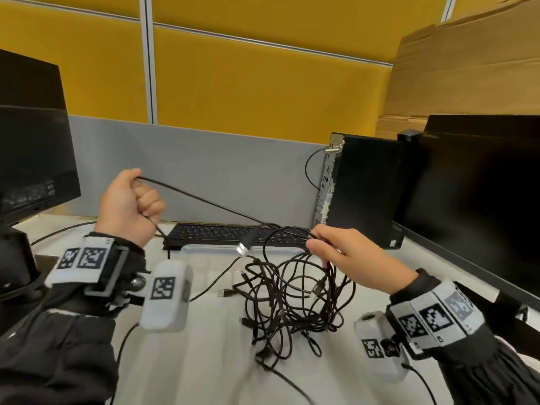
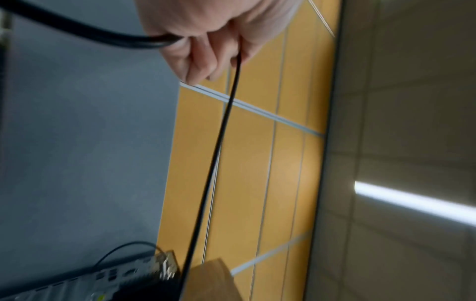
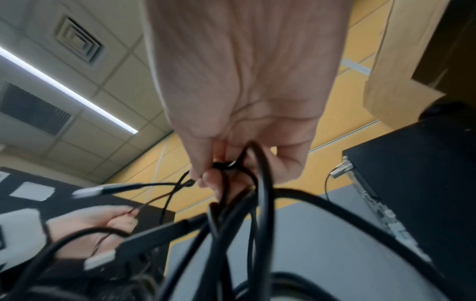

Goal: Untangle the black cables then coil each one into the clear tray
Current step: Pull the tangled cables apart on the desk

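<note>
Much of the clear tray (image 1: 204,249) was hard to make out: only its pale far rim showed just in front of the keyboard (image 1: 222,232), and the rest lay under the tangle of black cables (image 1: 292,299), so I could not tell whether any cable was coiled inside it. The tangle itself hung partly lifted over the white desk (image 1: 187,361), its loops crossing too thickly to count separate cables. Both wrist views were blurred, and the right wrist view was crowded with dark loops close to the lens.

The left hand (image 1: 128,206) was raised and closed in a fist around one cable (image 1: 201,200), which ran taut from the thumb down to the right hand (image 1: 347,255); the left wrist view showed that cable (image 2: 219,142) leaving the curled fingers (image 2: 195,61). The right hand pinched a bunch of strands at the top of the tangle between thumb and fingers, gripping them (image 3: 231,165). A USB plug (image 1: 244,247) dangled just left of that pinch.

Around them stood a dark monitor (image 1: 32,159) at the left, cut off by the frame, another monitor (image 1: 479,206) at the right, and a black computer tower (image 1: 365,188) between it and the grey partition (image 1: 204,171). Yellow panels (image 1: 263,77) and brown cardboard (image 1: 467,62) rose behind. Marker-printed bands and white camera housings covered both wrists
</note>
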The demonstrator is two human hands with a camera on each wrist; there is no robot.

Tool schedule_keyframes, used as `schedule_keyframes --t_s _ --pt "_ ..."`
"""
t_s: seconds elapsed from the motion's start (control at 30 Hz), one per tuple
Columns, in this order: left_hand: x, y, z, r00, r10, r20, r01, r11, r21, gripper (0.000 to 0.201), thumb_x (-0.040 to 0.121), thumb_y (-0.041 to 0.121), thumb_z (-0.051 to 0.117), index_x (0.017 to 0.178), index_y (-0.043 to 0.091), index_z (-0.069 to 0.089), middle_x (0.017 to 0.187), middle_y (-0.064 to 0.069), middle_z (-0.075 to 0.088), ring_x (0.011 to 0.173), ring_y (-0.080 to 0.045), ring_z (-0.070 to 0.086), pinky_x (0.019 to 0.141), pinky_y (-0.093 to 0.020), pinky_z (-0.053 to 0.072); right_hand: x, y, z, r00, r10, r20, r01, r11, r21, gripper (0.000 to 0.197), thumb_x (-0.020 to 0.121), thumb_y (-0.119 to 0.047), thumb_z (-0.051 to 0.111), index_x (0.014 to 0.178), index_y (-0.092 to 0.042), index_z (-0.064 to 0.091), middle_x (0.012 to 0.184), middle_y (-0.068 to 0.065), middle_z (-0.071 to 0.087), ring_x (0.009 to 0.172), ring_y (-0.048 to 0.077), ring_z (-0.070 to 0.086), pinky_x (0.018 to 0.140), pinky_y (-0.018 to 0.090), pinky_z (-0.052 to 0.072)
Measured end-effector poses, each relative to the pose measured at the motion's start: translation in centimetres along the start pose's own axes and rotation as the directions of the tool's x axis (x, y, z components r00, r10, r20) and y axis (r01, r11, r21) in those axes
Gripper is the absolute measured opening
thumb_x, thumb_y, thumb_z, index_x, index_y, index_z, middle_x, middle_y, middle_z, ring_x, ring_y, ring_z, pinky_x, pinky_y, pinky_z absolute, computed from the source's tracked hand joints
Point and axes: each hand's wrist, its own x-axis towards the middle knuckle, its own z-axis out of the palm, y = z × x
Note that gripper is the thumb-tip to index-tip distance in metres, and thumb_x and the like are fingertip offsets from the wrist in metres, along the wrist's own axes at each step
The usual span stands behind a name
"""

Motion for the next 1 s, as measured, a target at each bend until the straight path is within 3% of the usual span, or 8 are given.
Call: schedule_keyframes --t_s 0.1,0.2,0.27,0.33,0.5,0.67,0.87,1.0 --pt "0.7 -0.2 -1.1 0.947 0.254 -0.197 -0.2 0.945 0.257 0.042 0.093 0.021 0.044 0.054 0.02 0.029 0.043 0.004 0.023 0.04 -0.017 0.025 0.039 -0.021 0.018 0.0 0.5 -0.1 1.0 0.012 0.001 -0.012 0.999 -0.041 0.023 0.098 -0.029 0.042 0.078 -0.022 0.048 0.065 -0.004 0.052 0.057 0.003 0.045 0.057 0.016 0.037" --pt "0.4 -0.8 -1.0 0.736 0.672 0.085 -0.343 0.261 0.902 0.027 0.095 0.024 0.045 0.073 0.009 0.049 0.068 -0.005 0.041 0.073 -0.026 0.043 0.066 -0.029 0.031 0.1 0.4 0.5 1.0 -0.002 -0.002 0.002 0.994 -0.108 0.023 0.099 -0.032 0.039 0.077 -0.028 0.043 0.064 -0.007 0.048 0.055 0.006 0.043 0.055 0.021 0.035" --pt "-0.8 -1.4 0.3 0.683 0.616 0.391 -0.325 -0.223 0.919 0.021 0.094 0.03 0.049 0.096 0.012 0.058 0.099 -0.009 0.053 0.102 -0.03 0.046 0.089 -0.04 0.029 0.3 0.1 0.9 0.999 -0.024 -0.023 0.021 0.992 -0.125 0.027 0.099 -0.034 0.037 0.073 -0.034 0.036 0.064 -0.006 0.047 0.055 0.008 0.041 0.056 0.026 0.037" --pt "-2.3 -2.7 2.0 0.686 0.379 0.621 -0.491 -0.389 0.78 0.024 0.093 0.039 0.05 0.107 0.022 0.059 0.114 0.0 0.056 0.113 -0.023 0.046 0.098 -0.044 0.021 0.6 -0.4 1.1 0.998 -0.04 -0.053 0.033 0.991 -0.131 0.028 0.099 -0.034 0.036 0.072 -0.034 0.033 0.064 -0.006 0.047 0.055 0.009 0.041 0.057 0.034 0.04" --pt "-5.3 -5.5 4.6 0.639 -0.259 0.725 -0.74 0.051 0.67 0.04 0.097 0.04 0.039 0.072 0.015 0.057 0.063 -0.004 0.052 0.061 -0.009 0.046 0.066 -0.03 0.037 0.8 -1.3 1.3 0.983 -0.068 -0.169 0.059 0.997 -0.058 0.02 0.099 -0.033 0.036 0.082 -0.026 0.042 0.067 -0.003 0.052 0.058 0.01 0.045 0.059 0.04 0.043" --pt "-6.5 -6.3 5.2 0.71 -0.069 0.701 -0.662 0.274 0.697 0.043 0.094 0.039 0.045 0.062 0.013 0.035 0.057 0.001 0.025 0.051 -0.01 0.026 0.053 -0.025 0.023 0.6 -1.6 1.3 0.982 -0.075 -0.176 0.077 0.997 0.001 0.017 0.099 -0.032 0.039 0.083 -0.029 0.045 0.067 -0.005 0.053 0.06 0.011 0.048 0.06 0.036 0.044" --pt "-5.7 -3.6 5.2 0.891 -0.069 0.449 -0.206 0.819 0.535 0.043 0.093 0.026 0.051 0.058 0.024 0.025 0.041 0.011 0.019 0.035 -0.006 0.015 0.043 -0.021 0.009 0.4 -0.7 0.0 0.998 -0.058 0.004 0.058 0.998 -0.022 0.019 0.099 -0.028 0.04 0.081 -0.022 0.046 0.072 -0.002 0.058 0.06 0.003 0.047 0.059 0.017 0.039" --pt "-4.7 -2.0 3.7 0.928 -0.049 0.37 -0.115 0.906 0.407 0.043 0.096 0.023 0.046 0.057 0.024 0.028 0.038 0.012 0.019 0.032 -0.002 0.015 0.042 -0.019 0.007 0.3 -0.5 -0.5 0.994 -0.08 0.078 0.087 0.993 -0.086 0.018 0.099 -0.027 0.042 0.081 -0.026 0.046 0.07 -0.009 0.05 0.061 0.005 0.044 0.061 0.018 0.036"
